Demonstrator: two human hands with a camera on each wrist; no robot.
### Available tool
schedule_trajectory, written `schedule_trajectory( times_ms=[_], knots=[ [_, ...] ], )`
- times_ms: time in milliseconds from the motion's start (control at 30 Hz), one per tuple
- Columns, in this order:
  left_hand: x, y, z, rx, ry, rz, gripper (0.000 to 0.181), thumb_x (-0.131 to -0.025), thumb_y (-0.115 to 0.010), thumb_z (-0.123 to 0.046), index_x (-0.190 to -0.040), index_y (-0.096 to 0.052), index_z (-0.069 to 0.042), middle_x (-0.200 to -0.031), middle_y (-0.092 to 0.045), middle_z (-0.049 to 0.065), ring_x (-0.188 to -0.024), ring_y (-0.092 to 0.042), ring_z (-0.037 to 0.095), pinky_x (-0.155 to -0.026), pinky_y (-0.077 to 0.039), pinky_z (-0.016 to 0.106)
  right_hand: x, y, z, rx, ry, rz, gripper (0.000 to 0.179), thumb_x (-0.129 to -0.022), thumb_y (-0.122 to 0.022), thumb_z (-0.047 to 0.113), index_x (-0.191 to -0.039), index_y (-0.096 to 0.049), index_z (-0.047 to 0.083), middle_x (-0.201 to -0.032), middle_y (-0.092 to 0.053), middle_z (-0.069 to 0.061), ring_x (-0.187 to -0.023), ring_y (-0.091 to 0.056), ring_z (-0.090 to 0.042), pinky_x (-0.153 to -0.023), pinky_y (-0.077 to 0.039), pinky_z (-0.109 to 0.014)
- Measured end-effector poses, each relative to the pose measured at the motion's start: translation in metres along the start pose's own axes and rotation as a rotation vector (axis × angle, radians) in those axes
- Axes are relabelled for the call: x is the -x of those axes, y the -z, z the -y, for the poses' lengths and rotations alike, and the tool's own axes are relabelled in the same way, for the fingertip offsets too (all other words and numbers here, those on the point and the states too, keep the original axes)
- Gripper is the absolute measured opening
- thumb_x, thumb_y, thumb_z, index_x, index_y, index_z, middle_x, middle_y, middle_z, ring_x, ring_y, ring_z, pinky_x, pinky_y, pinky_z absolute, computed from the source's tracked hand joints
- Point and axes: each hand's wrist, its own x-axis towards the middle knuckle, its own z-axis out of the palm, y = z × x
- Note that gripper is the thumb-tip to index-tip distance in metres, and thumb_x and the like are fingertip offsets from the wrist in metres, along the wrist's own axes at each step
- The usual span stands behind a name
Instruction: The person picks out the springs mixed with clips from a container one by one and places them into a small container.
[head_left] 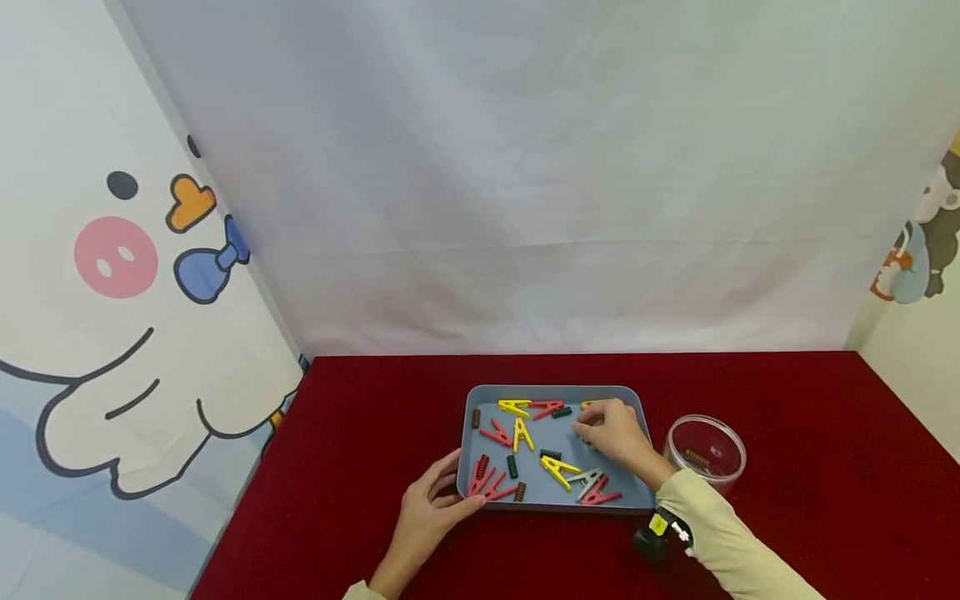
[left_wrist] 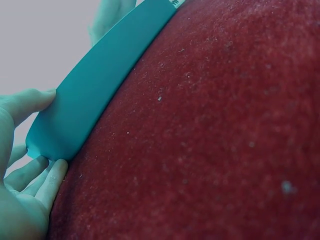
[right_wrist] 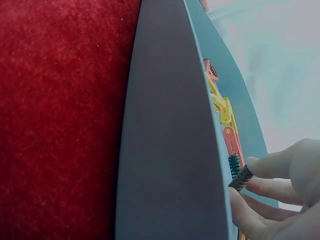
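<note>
A shallow blue-grey tray [head_left: 551, 392] lies on the dark red cloth. My left hand [head_left: 423, 507] grips its near left corner, with the thumb against the wall [left_wrist: 75, 105]. Over the right part of the tray, my right hand [head_left: 613, 429] pinches a dark coil spring [right_wrist: 242, 178] between thumb and fingers. Spread about the tray are yellow spring clamps [head_left: 557, 471], red spring clamps [head_left: 600, 495] and a pale grey clamp [head_left: 589, 481]. Among them lie green coil springs [head_left: 512, 467] and brown coil springs [head_left: 520, 492]. My right hand hides part of the tray's right side.
Right of the tray stands a clear round jar [head_left: 742, 454], with a brown spring [head_left: 697, 458] inside. Part of it is behind my right forearm. A white curtain [head_left: 555, 208] hangs along the table's back edge; a cartoon-printed sheet [head_left: 112, 333] is at the left.
</note>
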Motion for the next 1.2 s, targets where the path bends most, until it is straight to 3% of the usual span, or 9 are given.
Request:
schedule_trajectory(
  times_ms=[567,767,933,1200],
  knots=[
    [0.000,0.000,-0.002,-0.005,-0.001,-0.004,0.068,-0.070,-0.074,-0.022,-0.130,-0.043,-0.014,-0.128,-0.044,0.011,-0.107,-0.047,0.027,-0.075,-0.047,0.027,-0.002,0.001,-0.003,0.040,0.026,-0.009,0.021,-0.063,-0.078,0.013,-0.079,-0.068,0.005,-0.069,-0.062,0.000,-0.056,-0.053,-0.009,-0.052,-0.043,-0.026],
    [-0.004,0.000,0.011,0.014,0.027,-0.014,0.068,-0.069,-0.076,-0.026,-0.129,-0.044,-0.019,-0.128,-0.045,0.005,-0.107,-0.048,0.022,-0.075,-0.047,0.027,0.001,0.001,-0.002,0.038,0.032,-0.003,0.020,-0.062,-0.079,0.011,-0.078,-0.068,0.005,-0.069,-0.063,-0.001,-0.058,-0.054,-0.008,-0.053,-0.043,-0.026],
    [-0.009,-0.001,0.027,0.002,0.014,-0.026,0.068,-0.068,-0.076,-0.028,-0.128,-0.044,-0.023,-0.128,-0.045,0.002,-0.106,-0.049,0.019,-0.074,-0.047,0.026,0.004,0.001,-0.004,0.006,0.045,0.008,0.018,-0.063,-0.078,0.010,-0.078,-0.068,0.005,-0.068,-0.064,0.000,-0.058,-0.056,-0.008,-0.054,-0.044,-0.026],
    [-0.011,-0.001,0.029,-0.002,0.017,-0.039,0.067,-0.068,-0.076,-0.028,-0.127,-0.045,-0.026,-0.125,-0.047,0.001,-0.104,-0.050,0.018,-0.074,-0.047,0.025,0.006,0.002,-0.001,0.017,0.073,0.006,0.017,-0.064,-0.077,0.011,-0.078,-0.069,0.007,-0.070,-0.065,0.001,-0.061,-0.058,-0.007,-0.057,-0.045,-0.028]
  ],
)
